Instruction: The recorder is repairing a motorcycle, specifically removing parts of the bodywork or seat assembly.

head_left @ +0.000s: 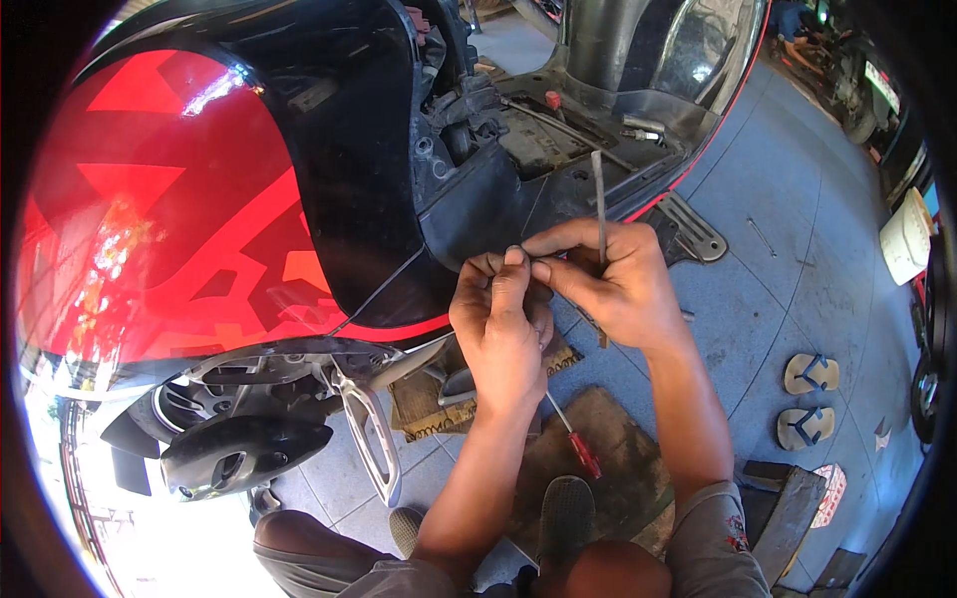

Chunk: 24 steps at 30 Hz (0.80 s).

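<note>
In front of the black lower side panel (464, 204) of a red and black scooter (159, 199), my two hands meet at the fingertips. My left hand (503, 324) is closed in a pinch, thumb uppermost. Thumb and forefinger of my right hand (623, 284) pinch at the same spot; whatever small thing sits between the fingertips is too hidden to name. A thin grey metal rod (599, 189) stands nearly upright, tucked between the fingers of my right hand. Below the hands, a red-handled screwdriver (585, 455) lies on a brown board (618, 429).
On the scooter's footboard lies what looks like a spark plug (643, 132). A footpeg (369, 429) juts out at the left of my arms. Flip-flops (809, 374) and a thin metal piece (762, 237) lie on the tiles to the right. A white bucket (905, 239) stands farther right.
</note>
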Motion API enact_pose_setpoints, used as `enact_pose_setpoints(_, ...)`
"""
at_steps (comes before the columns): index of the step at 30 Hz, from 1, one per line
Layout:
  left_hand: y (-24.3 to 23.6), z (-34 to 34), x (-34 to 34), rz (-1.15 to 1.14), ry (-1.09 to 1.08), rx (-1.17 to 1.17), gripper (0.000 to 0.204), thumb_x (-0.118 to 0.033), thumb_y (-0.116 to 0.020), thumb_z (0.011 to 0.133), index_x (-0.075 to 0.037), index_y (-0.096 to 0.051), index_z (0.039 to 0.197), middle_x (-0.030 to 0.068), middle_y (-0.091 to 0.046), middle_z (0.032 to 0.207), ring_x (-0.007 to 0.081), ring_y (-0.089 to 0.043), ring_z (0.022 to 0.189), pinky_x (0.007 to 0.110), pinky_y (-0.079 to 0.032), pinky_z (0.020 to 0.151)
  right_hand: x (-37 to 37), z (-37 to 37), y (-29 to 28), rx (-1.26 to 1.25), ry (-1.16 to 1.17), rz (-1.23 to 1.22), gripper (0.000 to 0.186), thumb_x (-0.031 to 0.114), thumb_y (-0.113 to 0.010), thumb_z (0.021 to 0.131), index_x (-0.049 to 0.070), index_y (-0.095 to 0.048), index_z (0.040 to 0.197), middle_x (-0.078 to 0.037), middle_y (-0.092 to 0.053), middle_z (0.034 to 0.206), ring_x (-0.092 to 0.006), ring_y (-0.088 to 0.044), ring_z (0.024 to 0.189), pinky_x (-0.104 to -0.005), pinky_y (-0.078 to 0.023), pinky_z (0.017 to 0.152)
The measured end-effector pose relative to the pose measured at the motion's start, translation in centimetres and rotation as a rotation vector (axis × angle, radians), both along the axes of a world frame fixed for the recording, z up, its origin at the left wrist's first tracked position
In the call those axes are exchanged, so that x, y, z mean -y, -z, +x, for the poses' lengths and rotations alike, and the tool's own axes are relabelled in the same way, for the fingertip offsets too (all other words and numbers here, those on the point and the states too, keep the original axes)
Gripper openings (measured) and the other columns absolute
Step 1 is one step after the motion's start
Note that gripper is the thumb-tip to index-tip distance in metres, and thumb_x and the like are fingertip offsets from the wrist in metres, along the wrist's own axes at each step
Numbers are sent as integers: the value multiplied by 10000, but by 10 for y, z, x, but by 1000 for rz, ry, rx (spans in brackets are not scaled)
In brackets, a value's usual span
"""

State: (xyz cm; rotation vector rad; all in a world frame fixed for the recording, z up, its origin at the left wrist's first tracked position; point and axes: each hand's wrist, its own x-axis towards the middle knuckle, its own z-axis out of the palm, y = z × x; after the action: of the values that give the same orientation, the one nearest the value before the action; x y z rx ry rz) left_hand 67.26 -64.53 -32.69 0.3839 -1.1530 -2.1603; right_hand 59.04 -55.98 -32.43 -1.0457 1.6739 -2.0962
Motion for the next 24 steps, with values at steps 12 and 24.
enact_pose_setpoints(12,-1,15,6,16,56,-81,48,-72,-559,907,-30,-553,885,6,-498,662,41,-331,427,192,-252,364,-12,-10,-8,-176,-123,104,148,45,-757,762,-12,-717,893,-101,-672,860,-138,-607,743,-263,-461,642)
enact_pose_setpoints(24,6,18,11,19,53,-76,105,-102,-561,932,-38,-577,851,4,-495,630,37,-318,423,189,-233,351,-4,4,-4,-57,-80,109,92,-14,-705,805,-39,-666,885,-51,-640,850,-61,-575,724,-211,-444,599)
